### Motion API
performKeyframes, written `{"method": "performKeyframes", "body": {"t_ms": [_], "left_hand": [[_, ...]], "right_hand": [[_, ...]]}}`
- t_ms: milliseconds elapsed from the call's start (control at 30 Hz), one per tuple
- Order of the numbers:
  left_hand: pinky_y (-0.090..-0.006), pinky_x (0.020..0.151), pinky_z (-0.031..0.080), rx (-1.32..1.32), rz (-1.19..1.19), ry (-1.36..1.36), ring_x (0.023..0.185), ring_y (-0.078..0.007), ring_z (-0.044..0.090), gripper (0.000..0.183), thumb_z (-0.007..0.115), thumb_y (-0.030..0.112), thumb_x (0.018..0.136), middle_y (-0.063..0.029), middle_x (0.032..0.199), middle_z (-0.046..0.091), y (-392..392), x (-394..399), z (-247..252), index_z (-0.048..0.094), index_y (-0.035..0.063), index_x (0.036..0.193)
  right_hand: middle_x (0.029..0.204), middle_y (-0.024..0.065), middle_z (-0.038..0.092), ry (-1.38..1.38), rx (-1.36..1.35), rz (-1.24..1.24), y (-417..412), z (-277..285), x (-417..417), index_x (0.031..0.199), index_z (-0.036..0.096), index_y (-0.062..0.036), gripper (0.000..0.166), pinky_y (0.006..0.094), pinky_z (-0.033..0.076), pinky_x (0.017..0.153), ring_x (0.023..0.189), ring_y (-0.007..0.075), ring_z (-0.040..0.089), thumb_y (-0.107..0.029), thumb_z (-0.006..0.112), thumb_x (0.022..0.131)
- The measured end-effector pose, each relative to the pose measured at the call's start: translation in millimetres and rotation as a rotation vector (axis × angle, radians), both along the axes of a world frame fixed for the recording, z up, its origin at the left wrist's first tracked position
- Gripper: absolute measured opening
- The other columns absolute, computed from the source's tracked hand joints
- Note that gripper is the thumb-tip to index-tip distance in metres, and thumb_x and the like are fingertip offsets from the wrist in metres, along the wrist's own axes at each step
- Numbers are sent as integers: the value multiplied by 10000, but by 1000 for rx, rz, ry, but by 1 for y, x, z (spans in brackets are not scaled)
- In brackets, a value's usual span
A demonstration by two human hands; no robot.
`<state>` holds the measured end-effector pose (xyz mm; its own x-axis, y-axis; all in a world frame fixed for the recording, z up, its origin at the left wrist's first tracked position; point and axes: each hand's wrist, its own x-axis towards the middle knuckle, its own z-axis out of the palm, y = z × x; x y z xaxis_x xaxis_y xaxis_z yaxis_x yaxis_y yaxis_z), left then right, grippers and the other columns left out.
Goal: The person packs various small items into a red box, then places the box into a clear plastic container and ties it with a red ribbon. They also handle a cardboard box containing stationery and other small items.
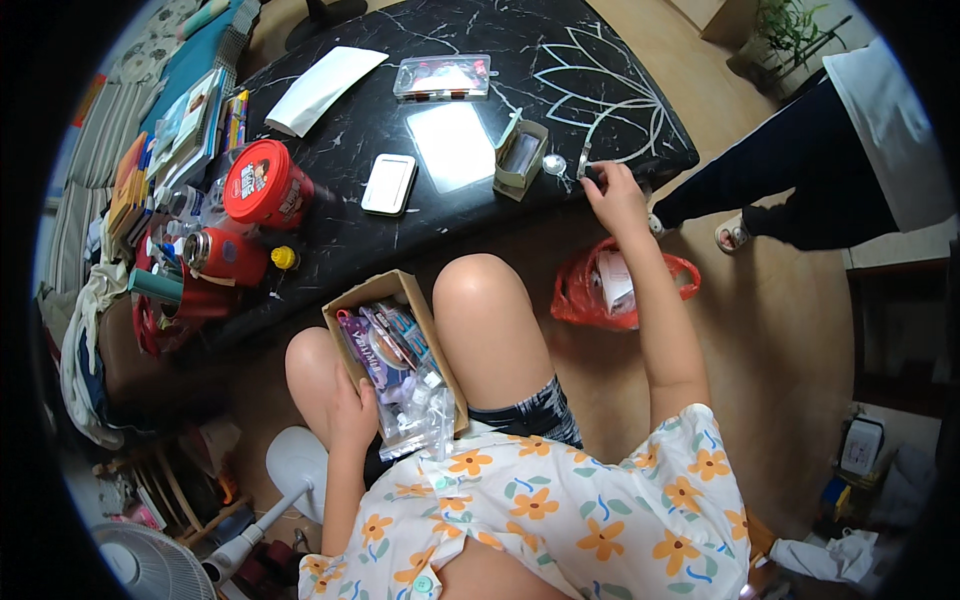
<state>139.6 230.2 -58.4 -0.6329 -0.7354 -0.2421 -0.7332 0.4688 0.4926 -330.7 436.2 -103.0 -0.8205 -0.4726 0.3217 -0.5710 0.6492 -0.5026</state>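
My left hand [360,409] grips the near left side of an open cardboard box [441,341] resting on my lap. Inside it lie a purple printed packet [375,349], other packaged items and clear plastic bags [420,405] with small contents too jumbled to make out. My right hand [621,201] reaches to the edge of the black marble-patterned table [352,247], thumb and fingertips closed around the lower end of a slim silver metal object [584,156]. Left of that hand are a small round silver item [554,164] and an open small carton [517,161] with clear contents.
On the table sit a white-lidded tin [388,184], a clear compartment case [442,76], a white sheet [326,90], a red tub [266,184] and a yellow-capped bottle [284,258]. A red plastic bag [592,292] is below my right arm. Another person [810,165] stands at right; a fan [150,562] stands lower left.
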Motion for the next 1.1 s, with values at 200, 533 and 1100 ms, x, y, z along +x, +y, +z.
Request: {"method": "performKeyframes", "body": {"t_ms": [200, 533, 1100], "left_hand": [[-563, 746, 483, -13, 0, 45, 841, -493, 636, 553, 491, 185, 946, -300, 949, 667, 1, -2, 1, 336, 13, 1448], [-562, 706, 495, -7, -18, 73, 800, -486, 637, 603, 497, 174, 934, -300, 949, 664, 0, 3, -5, 296, 58, 1490], [-535, 608, 494, -63, -20, 110, 630, -437, 624, 682, 526, 141, 904, -254, 747, 647, 1, 5, -2, 258, 84, 1528]], "right_hand": [[964, 131, 621, 95, -65, 10, -18, -12, -14, 958, 682, -79, 173, 423, 542, 746, 841, 344, 644, -206, 708, 843], [961, 140, 684, -115, 348, -276, 116, -10, 42, 1022, 724, -83, 273, 448, 531, 801, 894, 346, 657, -299, 687, 859], [898, 80, 663, -523, -180, 18, -50, 9, -23, 1024, 666, -23, 266, 306, 559, 621, 700, 149, 654, -135, 791, 817]]}}
